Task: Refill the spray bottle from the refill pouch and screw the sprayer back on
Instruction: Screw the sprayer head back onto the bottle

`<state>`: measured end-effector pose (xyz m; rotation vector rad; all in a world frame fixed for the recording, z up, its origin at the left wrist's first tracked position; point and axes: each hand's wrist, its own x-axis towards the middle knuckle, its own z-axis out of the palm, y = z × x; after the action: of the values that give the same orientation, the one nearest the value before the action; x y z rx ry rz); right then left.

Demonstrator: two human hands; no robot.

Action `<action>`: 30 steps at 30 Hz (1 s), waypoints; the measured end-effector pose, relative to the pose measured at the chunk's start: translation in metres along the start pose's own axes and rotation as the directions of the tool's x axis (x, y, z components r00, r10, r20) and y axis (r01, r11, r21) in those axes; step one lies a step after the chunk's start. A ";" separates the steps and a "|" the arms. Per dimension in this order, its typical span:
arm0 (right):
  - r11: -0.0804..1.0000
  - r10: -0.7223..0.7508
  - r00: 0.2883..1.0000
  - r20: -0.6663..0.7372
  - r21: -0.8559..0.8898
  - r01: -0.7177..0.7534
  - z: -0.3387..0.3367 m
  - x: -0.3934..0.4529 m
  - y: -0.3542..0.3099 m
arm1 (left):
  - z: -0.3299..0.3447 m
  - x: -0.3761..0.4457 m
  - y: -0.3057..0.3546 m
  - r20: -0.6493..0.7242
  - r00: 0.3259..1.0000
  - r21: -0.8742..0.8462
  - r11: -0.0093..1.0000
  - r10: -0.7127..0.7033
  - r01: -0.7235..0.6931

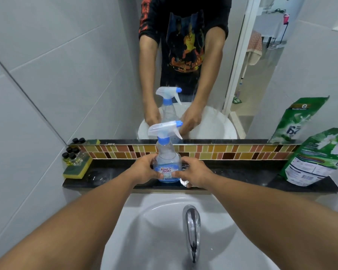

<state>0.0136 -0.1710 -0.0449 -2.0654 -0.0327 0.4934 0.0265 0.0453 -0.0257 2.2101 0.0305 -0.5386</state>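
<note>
A clear spray bottle (167,162) with a blue label stands upright on the black shelf (242,175) behind the sink. Its white and blue sprayer (164,131) sits on the neck, nozzle pointing right. My left hand (144,170) wraps the bottle's lower left side. My right hand (193,172) touches its lower right side with thumb and fingers. A green and white refill pouch (316,158) leans against the mirror at the shelf's right end, its top torn open.
A white sink (160,230) with a chrome tap (192,228) lies below the shelf. Several small black-capped bottles (72,152) stand on a yellow-green sponge (77,169) at the shelf's left end. The mirror (183,65) reflects the bottle, pouch and a person's torso.
</note>
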 end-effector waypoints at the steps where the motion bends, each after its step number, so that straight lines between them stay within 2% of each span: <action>1: 1.000 -0.013 1.000 0.000 0.000 0.013 0.005 0.002 -0.004 | -0.006 -0.003 -0.004 -0.010 1.000 0.001 1.000 -0.001 0.001; 8: 0.998 -0.069 0.997 0.039 0.000 0.070 0.060 0.026 -0.039 | -0.056 -0.025 -0.036 -0.078 0.996 0.047 0.998 -0.035 0.039; 17: 0.994 -0.109 0.991 0.080 -0.011 0.110 0.129 0.054 -0.080 | -0.109 -0.041 -0.096 -0.193 0.980 0.019 0.998 -0.053 0.058; 30: 0.996 -0.082 0.992 0.096 -0.014 0.083 0.197 0.086 -0.116 | -0.156 -0.032 -0.168 -0.267 0.960 -0.045 0.996 -0.085 0.075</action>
<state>0.0425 0.0713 -0.0639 -2.0476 -0.1792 0.5419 0.0212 0.2750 -0.0503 2.2405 0.2715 -0.2758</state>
